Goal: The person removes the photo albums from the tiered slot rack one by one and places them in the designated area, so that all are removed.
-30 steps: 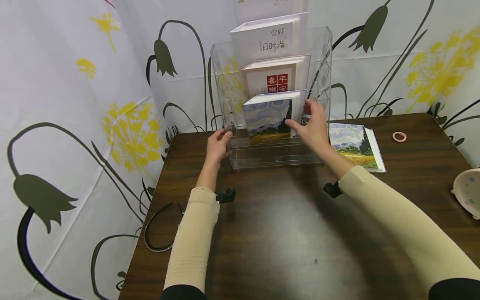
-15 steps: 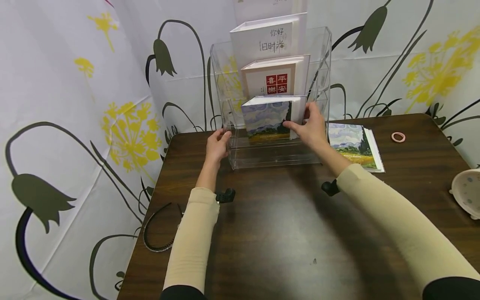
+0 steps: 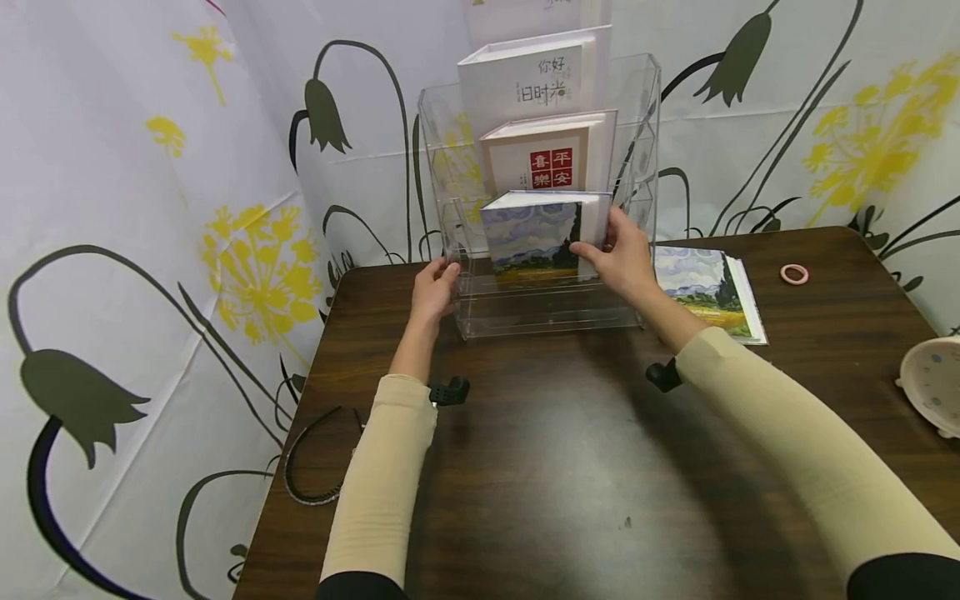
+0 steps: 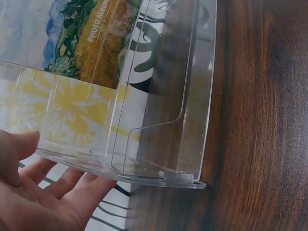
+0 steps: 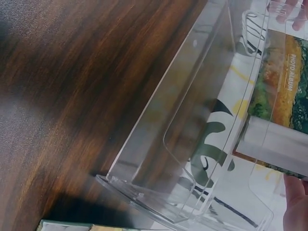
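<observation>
My right hand (image 3: 626, 258) pinches the right side of a photo album (image 3: 531, 240) with a landscape painting on its cover. The album stands in a low tier of a clear acrylic display rack (image 3: 551, 321), leaning slightly back. "PHOTO ALBUM" is printed on the album (image 4: 98, 29) in the left wrist view, seen through the clear plastic. My left hand (image 3: 432, 290) grips the rack's left side panel, thumb on the inner face and fingers (image 4: 67, 180) outside. Only part of the right hand (image 5: 294, 204) shows at the edge of the right wrist view.
Behind stand a book with red characters (image 3: 517, 162) and white books (image 3: 495, 83) on higher tiers. A second painted album (image 3: 701, 287) lies right of the rack, near a pink ring (image 3: 793, 274). A dark headband (image 3: 296, 479) lies left, a pale bowl (image 3: 930, 387) far right.
The photo album and my right hand have come down slightly during the first half second and then stayed nearly still. My left hand keeps its place on the rack.
</observation>
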